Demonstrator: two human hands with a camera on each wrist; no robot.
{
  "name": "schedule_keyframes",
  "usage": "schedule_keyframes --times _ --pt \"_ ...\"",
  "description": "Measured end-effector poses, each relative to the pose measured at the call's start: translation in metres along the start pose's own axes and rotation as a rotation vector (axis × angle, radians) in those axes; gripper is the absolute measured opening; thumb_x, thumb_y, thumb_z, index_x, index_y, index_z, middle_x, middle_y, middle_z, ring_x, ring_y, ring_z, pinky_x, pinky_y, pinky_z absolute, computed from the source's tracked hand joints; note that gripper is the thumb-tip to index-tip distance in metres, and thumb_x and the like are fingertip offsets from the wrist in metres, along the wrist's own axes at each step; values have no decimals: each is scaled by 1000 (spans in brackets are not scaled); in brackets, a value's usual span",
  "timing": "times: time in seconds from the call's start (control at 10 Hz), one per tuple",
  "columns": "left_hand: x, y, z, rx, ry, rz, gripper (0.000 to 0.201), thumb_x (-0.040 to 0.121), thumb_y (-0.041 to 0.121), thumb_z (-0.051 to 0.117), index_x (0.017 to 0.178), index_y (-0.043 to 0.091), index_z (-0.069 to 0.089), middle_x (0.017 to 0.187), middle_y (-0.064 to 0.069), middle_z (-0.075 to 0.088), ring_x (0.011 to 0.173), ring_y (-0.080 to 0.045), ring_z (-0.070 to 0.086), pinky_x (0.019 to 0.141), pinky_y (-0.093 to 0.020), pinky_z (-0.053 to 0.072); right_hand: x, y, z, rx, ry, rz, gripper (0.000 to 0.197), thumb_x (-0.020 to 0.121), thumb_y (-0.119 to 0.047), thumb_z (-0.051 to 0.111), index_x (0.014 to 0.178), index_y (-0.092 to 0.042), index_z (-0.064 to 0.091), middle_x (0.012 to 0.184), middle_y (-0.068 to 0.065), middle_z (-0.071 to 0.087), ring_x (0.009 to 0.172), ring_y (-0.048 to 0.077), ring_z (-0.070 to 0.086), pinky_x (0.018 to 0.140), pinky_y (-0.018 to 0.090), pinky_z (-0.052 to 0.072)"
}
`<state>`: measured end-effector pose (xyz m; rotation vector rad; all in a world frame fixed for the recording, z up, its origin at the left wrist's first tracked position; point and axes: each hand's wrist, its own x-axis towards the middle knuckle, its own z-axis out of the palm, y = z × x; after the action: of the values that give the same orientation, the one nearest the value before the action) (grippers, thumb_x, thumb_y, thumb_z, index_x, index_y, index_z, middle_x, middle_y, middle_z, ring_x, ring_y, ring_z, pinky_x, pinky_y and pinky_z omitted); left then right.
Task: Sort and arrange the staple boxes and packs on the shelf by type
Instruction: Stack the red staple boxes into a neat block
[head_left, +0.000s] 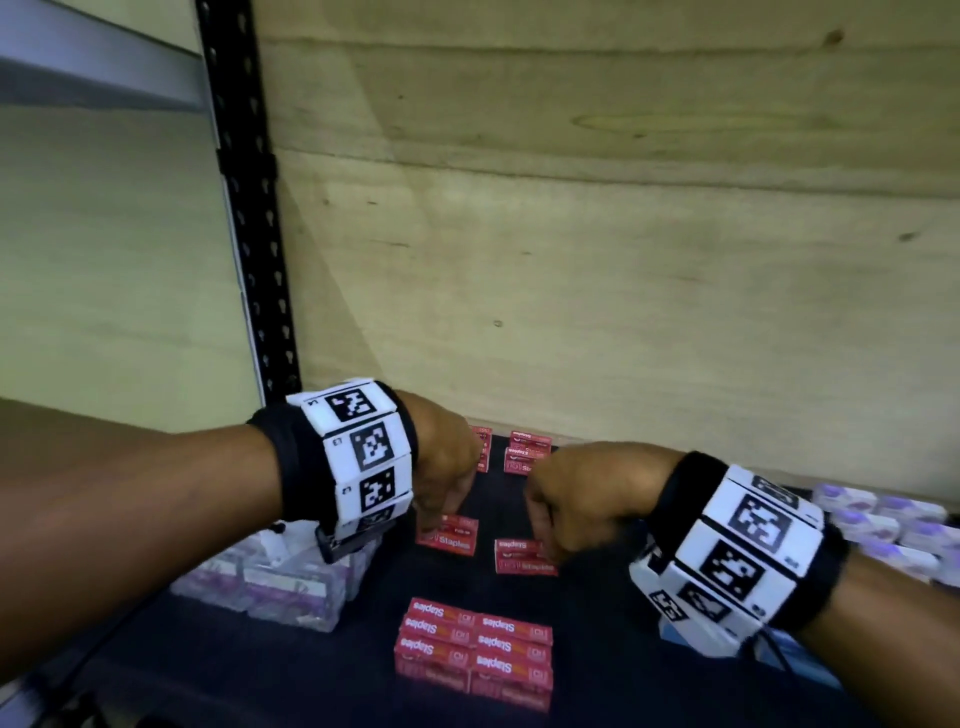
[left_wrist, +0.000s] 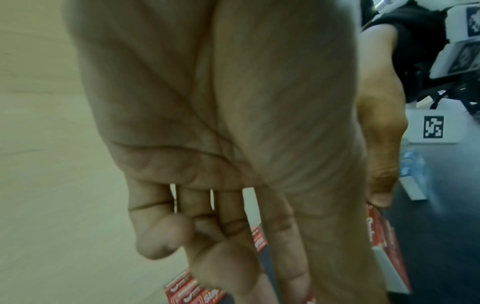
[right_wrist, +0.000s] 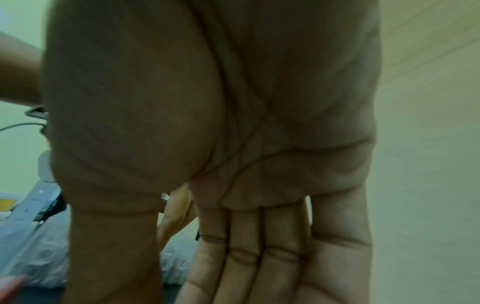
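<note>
Red staple boxes lie on a dark shelf (head_left: 322, 670). My left hand (head_left: 434, 519) reaches down with mostly straight fingers, and its fingertips touch the left edge of one red box (head_left: 457, 538). The left wrist view shows that palm (left_wrist: 221, 144), the little finger curled, and red box faces (left_wrist: 184, 292) below. My right hand (head_left: 550, 540) pinches a second red box (head_left: 519, 564); its thumb (left_wrist: 379, 164) sits on that box's end (left_wrist: 387, 242). A neat block of red boxes (head_left: 472, 649) stands in front, and more red boxes (head_left: 527, 449) sit at the back.
Clear bags of purple-labelled packs (head_left: 280, 587) lie at the left. Purple-and-white packs (head_left: 893, 525) fill the right. A blue-and-white box (head_left: 784, 649) sits under my right wrist. A wooden back wall (head_left: 623, 260) and a black upright post (head_left: 254, 234) bound the shelf.
</note>
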<state>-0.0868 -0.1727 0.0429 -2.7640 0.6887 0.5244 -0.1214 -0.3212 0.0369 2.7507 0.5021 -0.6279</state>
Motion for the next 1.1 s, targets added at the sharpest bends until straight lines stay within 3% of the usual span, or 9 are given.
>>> schedule_keyframes --times 0.1,0.2,0.3,0.4,0.6,0.7,0.8,0.9,1.1 --pt "-3 -1 8 19 -134 108 27 82 21 75 108 14 72 97 2 71 71 -2 53 55 -14 39 -14 -8 9 46 -21 -25 26 91 -10 52 107 -10 73 92 2 67 74 16 56 57 23 44" --pt "-10 -3 18 4 -154 134 24 76 24 81 98 17 76 72 14 63 70 0 54 66 -18 46 -19 -13 20 51 -10 -45 25 90 -11 53 105 -10 74 103 5 73 76 16 58 62 25 46" --pt "-15 -7 28 -44 -132 159 21 75 28 82 94 21 78 70 19 64 69 4 55 71 -20 46 -23 -16 25 83 -16 -20 23 91 -14 56 104 -11 74 93 3 72 69 16 56 58 24 44" --pt "-21 -7 31 -50 -146 161 21 75 29 81 95 23 78 76 19 67 72 4 56 71 -19 45 -26 -18 29 91 -37 -3 18 90 -24 63 102 -16 74 92 -2 73 74 15 61 61 23 46" --pt "-22 -10 35 -103 -171 157 21 77 19 80 98 20 76 94 2 75 92 -12 70 84 -28 56 -26 -17 32 166 -72 -6 17 88 -21 66 102 -19 75 99 -1 76 78 11 63 63 22 47" --pt "-21 -11 36 -118 -189 156 21 78 16 79 99 19 75 94 0 76 92 -14 71 90 -35 56 -27 -17 30 188 -71 -25 19 90 -19 64 105 -19 74 101 -2 76 80 10 63 58 19 45" --pt "-23 -10 35 -166 -197 160 20 81 14 74 100 20 75 94 -2 76 91 -15 71 91 -36 56 -28 -16 29 257 -67 -37 21 94 -15 55 105 -17 73 89 -5 74 74 7 63 62 19 46" --pt "-24 -9 35 -212 -195 163 17 87 13 66 101 18 74 95 -4 76 79 -10 70 90 -34 56 -26 -17 31 287 -47 -41 20 96 -19 55 105 -19 72 81 -9 71 70 5 63 67 20 47" --pt "-21 -3 36 -247 -176 181 15 89 13 65 101 18 73 86 1 74 72 -6 67 85 -29 57 -22 -19 31 313 -44 -59 17 97 -24 57 104 -18 72 81 -9 71 70 4 63 70 22 47"
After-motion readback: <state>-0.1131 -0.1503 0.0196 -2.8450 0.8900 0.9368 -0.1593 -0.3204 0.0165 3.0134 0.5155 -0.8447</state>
